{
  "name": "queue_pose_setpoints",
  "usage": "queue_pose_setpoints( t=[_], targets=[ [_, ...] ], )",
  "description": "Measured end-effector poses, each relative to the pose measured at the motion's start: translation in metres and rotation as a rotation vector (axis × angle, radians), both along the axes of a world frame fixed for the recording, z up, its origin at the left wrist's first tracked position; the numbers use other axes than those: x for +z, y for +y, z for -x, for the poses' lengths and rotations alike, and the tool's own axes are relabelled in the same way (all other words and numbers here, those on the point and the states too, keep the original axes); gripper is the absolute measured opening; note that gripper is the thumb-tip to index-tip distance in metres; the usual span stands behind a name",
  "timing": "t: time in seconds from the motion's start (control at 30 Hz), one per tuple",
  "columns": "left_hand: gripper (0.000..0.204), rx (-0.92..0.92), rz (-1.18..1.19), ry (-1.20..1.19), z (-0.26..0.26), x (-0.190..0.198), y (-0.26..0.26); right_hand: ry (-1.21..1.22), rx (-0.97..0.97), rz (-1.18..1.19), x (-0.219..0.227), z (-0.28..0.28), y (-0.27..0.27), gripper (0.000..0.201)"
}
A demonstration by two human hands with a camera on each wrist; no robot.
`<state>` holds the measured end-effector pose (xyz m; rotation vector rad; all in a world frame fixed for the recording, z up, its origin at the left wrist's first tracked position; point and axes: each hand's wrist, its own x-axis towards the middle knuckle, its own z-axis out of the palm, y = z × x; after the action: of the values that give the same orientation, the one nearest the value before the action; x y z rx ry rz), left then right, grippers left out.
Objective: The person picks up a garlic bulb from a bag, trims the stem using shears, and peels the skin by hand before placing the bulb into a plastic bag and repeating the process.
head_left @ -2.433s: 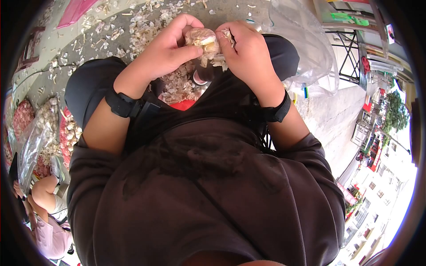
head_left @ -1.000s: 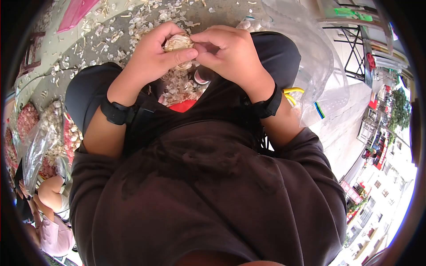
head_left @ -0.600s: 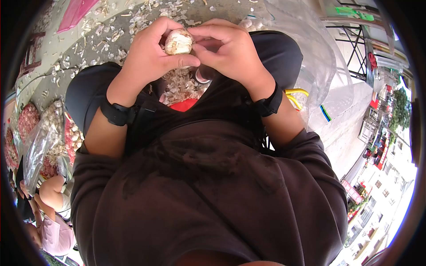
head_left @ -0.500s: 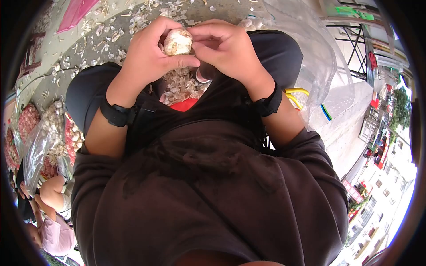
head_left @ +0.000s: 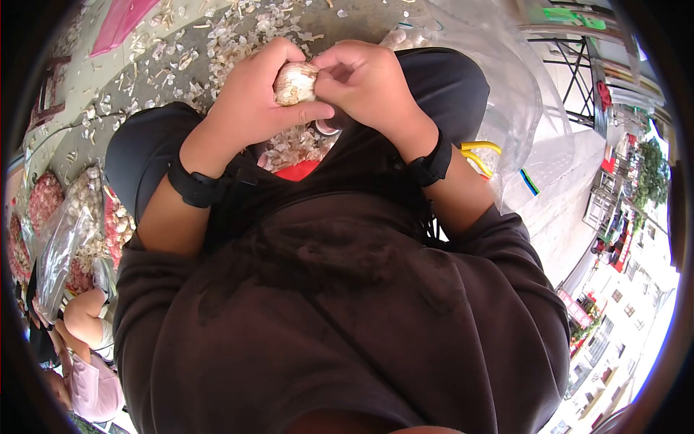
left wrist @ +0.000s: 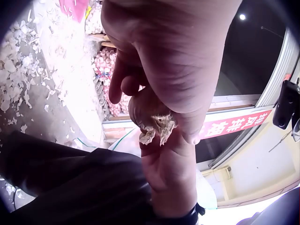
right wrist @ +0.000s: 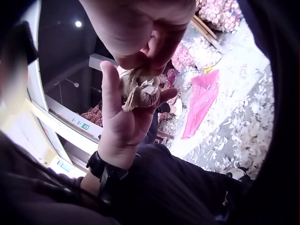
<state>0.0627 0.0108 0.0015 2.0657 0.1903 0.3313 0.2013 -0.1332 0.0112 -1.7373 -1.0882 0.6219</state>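
A garlic bulb (head_left: 294, 82) with papery skin is held up over the lap between both hands. My left hand (head_left: 253, 98) cups it, thumb below and fingers curled over the top. My right hand (head_left: 361, 79) pinches the bulb's skin with its fingertips at the right side. In the right wrist view the garlic bulb (right wrist: 139, 89) sits in the left hand's palm with loose skin hanging. From the left wrist camera only torn skin of the garlic bulb (left wrist: 157, 129) shows, between the two hands.
Garlic peelings (head_left: 231, 43) litter the ground ahead and between the knees. A clear plastic bag (head_left: 520, 94) stands at the right. Mesh sacks of garlic (head_left: 87, 210) lie at the left, beside another seated person (head_left: 79, 333). A pink sheet (head_left: 119, 18) lies far left.
Both hands dropped slightly and turned the bulb. The right hand's fingertips moved onto its right side, and the left fingers closed further over its top.
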Motion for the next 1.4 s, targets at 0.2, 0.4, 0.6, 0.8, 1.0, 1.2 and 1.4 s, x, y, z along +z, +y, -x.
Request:
queue_pose_setpoints(
  t=[0.2, 0.4, 0.6, 0.8, 1.0, 1.2, 1.4],
  targets=[
    [0.059, -0.048, 0.288, -0.032, 0.002, 0.005, 0.010, -0.148, 0.069, -0.251, 0.003, 0.001, 0.007, 0.015],
    [0.068, -0.122, 0.353, -0.049, 0.006, -0.003, 0.006, -0.008, 0.038, -0.099, -0.002, -0.001, 0.002, 0.013],
    [0.064, -0.189, 0.639, -0.082, 0.001, -0.006, 0.006, 0.225, -0.045, -0.149, -0.012, -0.007, 0.002, 0.023],
    [0.062, -0.229, 0.637, -0.136, -0.003, -0.020, 0.013, 0.170, 0.177, -0.230, -0.004, 0.000, 0.004, 0.041],
    [0.046, -0.089, 0.692, -0.062, 0.001, -0.015, 0.003, 0.136, 0.081, -0.148, -0.004, -0.001, 0.006, 0.032],
    [0.021, -0.051, 0.790, -0.111, -0.006, -0.025, -0.012, 0.044, -0.063, -0.106, -0.008, -0.001, 0.004, 0.026],
    [0.015, 0.020, 0.779, -0.132, -0.009, -0.021, -0.011, -0.202, -0.055, -0.148, 0.001, 0.002, 0.004, 0.030]
  ],
)
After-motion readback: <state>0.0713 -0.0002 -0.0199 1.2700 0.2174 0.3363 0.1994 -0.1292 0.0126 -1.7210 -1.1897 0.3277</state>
